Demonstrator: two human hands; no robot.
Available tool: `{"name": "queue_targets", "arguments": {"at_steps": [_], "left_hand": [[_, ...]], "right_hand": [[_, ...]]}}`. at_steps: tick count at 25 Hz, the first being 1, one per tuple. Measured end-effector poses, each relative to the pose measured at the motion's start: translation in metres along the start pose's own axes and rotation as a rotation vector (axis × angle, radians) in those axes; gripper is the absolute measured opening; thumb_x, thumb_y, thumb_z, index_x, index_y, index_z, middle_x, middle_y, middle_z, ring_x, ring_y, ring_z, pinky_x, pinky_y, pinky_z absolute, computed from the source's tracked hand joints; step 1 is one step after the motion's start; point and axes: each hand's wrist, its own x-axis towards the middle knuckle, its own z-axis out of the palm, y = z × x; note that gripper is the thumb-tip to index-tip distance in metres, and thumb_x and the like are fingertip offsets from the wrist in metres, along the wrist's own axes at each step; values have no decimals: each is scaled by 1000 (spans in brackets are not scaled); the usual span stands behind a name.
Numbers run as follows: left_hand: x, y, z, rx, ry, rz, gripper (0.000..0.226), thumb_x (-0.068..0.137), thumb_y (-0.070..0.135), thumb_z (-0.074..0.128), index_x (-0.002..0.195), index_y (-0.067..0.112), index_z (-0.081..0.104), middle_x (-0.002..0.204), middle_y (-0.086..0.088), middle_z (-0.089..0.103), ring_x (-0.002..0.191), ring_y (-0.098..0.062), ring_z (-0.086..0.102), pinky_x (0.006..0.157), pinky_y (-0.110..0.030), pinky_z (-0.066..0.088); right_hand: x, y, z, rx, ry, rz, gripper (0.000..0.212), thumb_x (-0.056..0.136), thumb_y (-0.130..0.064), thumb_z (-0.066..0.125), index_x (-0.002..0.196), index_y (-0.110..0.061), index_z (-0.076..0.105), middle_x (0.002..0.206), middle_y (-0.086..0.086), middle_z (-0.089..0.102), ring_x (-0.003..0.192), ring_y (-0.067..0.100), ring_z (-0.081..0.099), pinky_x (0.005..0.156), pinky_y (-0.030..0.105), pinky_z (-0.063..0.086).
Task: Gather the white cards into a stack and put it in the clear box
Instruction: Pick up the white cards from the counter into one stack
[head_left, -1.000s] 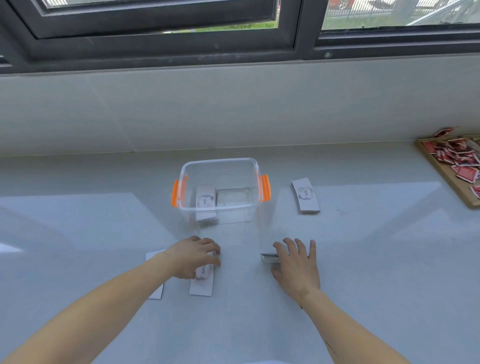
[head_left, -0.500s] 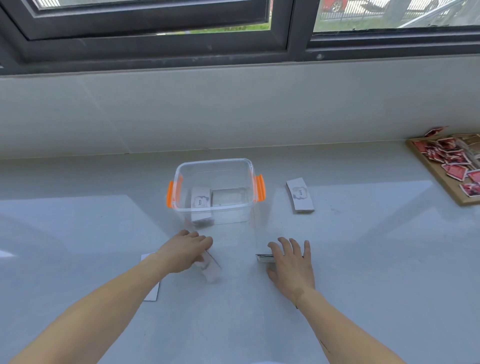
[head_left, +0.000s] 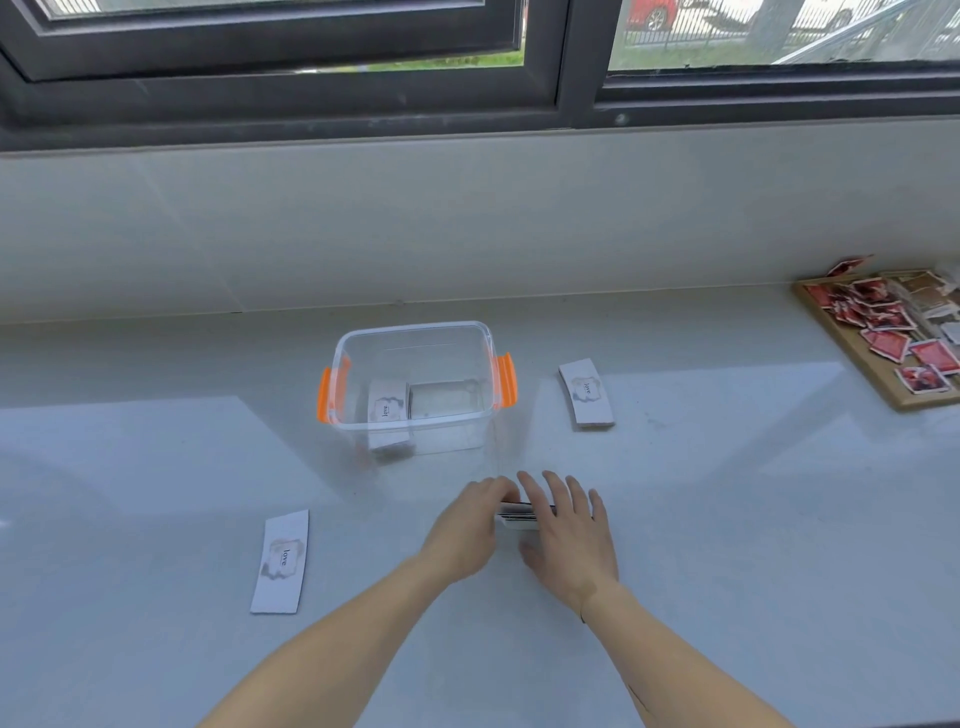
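Note:
A small stack of white cards (head_left: 515, 517) lies on the pale table in front of the clear box (head_left: 411, 327), which has orange clips. My left hand (head_left: 465, 527) presses against the stack's left end. From the right, my right hand (head_left: 569, 530) covers the stack, fingers spread over it. Most of the stack is hidden under the two hands. One white "love" card (head_left: 280, 558) lies flat to the left. A short pile of white cards (head_left: 586, 395) sits to the right of the box. Inside the box stands one more white card (head_left: 386, 410).
A wooden tray (head_left: 852, 358) with several red-backed cards sits at the far right edge. Behind the table (head_left: 156, 467) runs a low wall under a dark-framed window.
My left hand lifted a card from the table at the left and carried it right to the stack under my right hand. The card that lay under my left forearm is now uncovered.

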Motion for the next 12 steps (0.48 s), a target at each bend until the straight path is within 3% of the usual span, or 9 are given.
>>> {"name": "queue_targets", "arguments": {"at_steps": [3, 6, 9, 12], "left_hand": [[3, 13, 9, -289, -29, -55, 61, 69, -15, 30, 111, 21, 57, 116, 3, 66, 110, -12, 58, 96, -25, 45], [3, 16, 12, -470, -79, -162, 61, 67, -14, 29, 106, 24, 57, 113, 5, 67, 111, -9, 59, 91, -16, 42], [5, 15, 11, -512, -124, -210, 58, 69, -14, 30, 98, 30, 54, 106, 12, 63, 107, -9, 57, 79, -10, 40], [1, 6, 6, -439, -107, -205, 55, 76, -12, 34, 108, 27, 54, 118, 6, 60, 116, -12, 52, 91, -17, 41]], "right_hand": [[0, -3, -1, -41, -16, 19, 81, 86, -46, 54, 147, -32, 3, 157, 3, 21, 144, 33, 15, 116, 57, 6], [0, -6, -2, -63, -24, 35, 76, 83, -45, 58, 145, -27, 19, 153, 4, 29, 142, 35, 22, 115, 63, 3], [1, -5, -4, -70, -38, 28, 65, 84, -40, 56, 139, -27, 25, 150, 2, 31, 138, 33, 27, 116, 60, -1], [1, -3, -3, -47, -54, 28, 56, 84, -37, 54, 134, -30, 31, 148, 0, 34, 131, 30, 35, 116, 57, 3]]}}
